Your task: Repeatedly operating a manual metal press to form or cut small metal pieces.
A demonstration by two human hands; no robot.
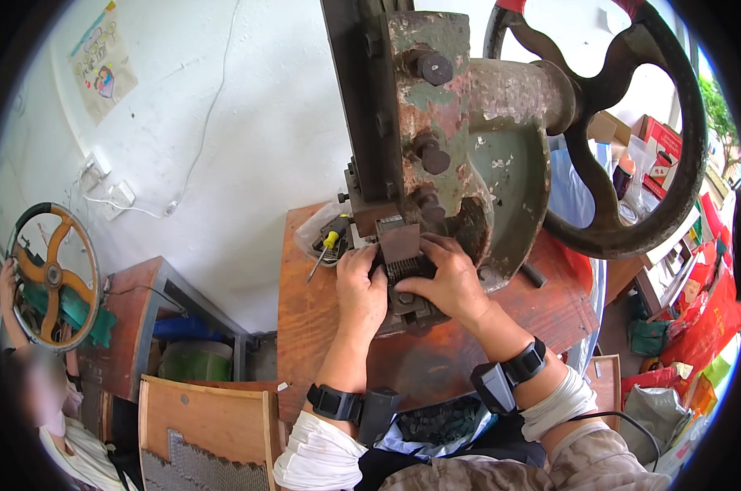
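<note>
Your press [436,123] is rusty brown with flaking pale green paint, and its handwheel [632,131] is dark with red at the top. The surface [321,303] under it is reddish-brown wood. The screwdriver [328,244] has a yellow handle. Both your wristbands are black, your sleeves white.

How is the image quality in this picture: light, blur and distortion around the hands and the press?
Head view: even daylight, no strong glare; left hand and right hand are sharp at the toothed metal block under the press; the fisheye bends the handwheel and wall toward a dark rim; a person at left is blurred.
</note>
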